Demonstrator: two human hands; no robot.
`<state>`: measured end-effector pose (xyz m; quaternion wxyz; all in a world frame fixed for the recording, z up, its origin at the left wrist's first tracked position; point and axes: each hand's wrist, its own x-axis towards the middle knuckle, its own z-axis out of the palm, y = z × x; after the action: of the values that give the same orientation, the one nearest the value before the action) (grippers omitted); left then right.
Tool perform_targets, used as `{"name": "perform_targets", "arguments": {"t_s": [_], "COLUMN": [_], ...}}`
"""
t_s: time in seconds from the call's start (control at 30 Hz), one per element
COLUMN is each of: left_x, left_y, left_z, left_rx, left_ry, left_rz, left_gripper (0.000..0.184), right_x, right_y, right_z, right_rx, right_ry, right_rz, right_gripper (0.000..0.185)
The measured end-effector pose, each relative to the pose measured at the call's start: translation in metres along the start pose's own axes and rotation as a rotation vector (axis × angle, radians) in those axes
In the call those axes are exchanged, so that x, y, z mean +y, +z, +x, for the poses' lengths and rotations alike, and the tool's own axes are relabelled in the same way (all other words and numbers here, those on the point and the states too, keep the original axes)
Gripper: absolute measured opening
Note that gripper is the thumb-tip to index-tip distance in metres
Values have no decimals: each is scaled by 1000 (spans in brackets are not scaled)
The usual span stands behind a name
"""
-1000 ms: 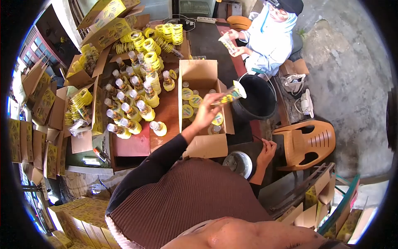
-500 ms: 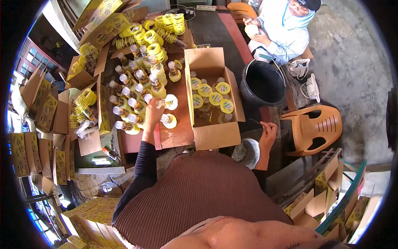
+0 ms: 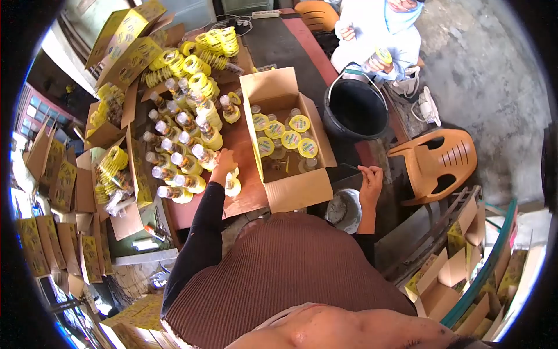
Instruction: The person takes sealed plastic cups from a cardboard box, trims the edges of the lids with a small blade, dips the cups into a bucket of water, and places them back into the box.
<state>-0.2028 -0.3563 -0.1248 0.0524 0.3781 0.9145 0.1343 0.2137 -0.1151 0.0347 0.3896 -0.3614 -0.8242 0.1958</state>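
My left hand (image 3: 222,167) is bent over the top of a small clear bottle (image 3: 232,185) at the table's front edge, its fingers curled round the neck. Left of it stand rows of similar bottles (image 3: 203,156) with pale caps, dark necks and yellowish bases. My right hand (image 3: 371,178) pinches a thin dark stick (image 3: 350,167) above a small grey-white pail (image 3: 344,210) with pale residue inside. Between my hands, an open cardboard box (image 3: 318,136) holds several bottles, some showing round yellow labels (image 3: 290,139).
Stacks of yellow rings (image 3: 197,67) lie at the table's back. A black bucket (image 3: 356,109) stands right of the box, an orange chair (image 3: 439,166) farther right. Another person (image 3: 378,41) sits at the back right holding a yellow-labelled item. Cartons (image 3: 61,168) pile up on the left.
My left hand has let go of the tilted bottle, which now appears to stand among the rows, and moved to the bottle at the front. My right hand still holds the stick.
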Motion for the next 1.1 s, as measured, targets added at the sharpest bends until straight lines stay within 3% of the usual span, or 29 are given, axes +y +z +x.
{"name": "perform_targets", "arguments": {"t_s": [0.07,0.13,0.17,0.27,0.4,0.47,0.5,0.57,0.63,0.7,0.77,0.97,1.1], "left_x": [12,30,46,123,186,202,199,188,175,176,183,171,157], "left_y": [-13,-46,-70,-135,-93,-52,-27,25,65,68,49,77,95], "left_z": [5,15,15,4,-21,-33,-32,-26,-17,-11,-4,6,1], "left_rx": [89,368,358,531,323,35,35,-77,-134,-189,-394,-419,-332], "left_ry": [63,153,162,287,481,432,437,462,414,360,302,224,263], "left_rz": [30,-84,-84,-199,-408,-382,-382,-80,-6,66,127,150,139], "left_gripper": [34,37,37,20,18,21,21,26,29,32,34,43,52], "right_x": [6,14,19,32,34,35,35,35,37,43,52,51,81], "right_y": [-5,-10,-12,-15,-15,-14,-15,-17,-16,-15,-12,-11,-3], "right_z": [-3,-5,-6,-8,-1,4,7,12,14,16,15,24,17], "right_rx": [27,38,37,29,35,33,38,6,-10,-29,-60,-130,-258], "right_ry": [17,42,50,43,50,68,69,50,54,56,33,129,90], "right_rz": [33,10,-5,-40,-12,38,36,70,91,113,114,237,143], "right_gripper": [21,21,21,20,21,21,21,23,23,24,24,23,15]}}
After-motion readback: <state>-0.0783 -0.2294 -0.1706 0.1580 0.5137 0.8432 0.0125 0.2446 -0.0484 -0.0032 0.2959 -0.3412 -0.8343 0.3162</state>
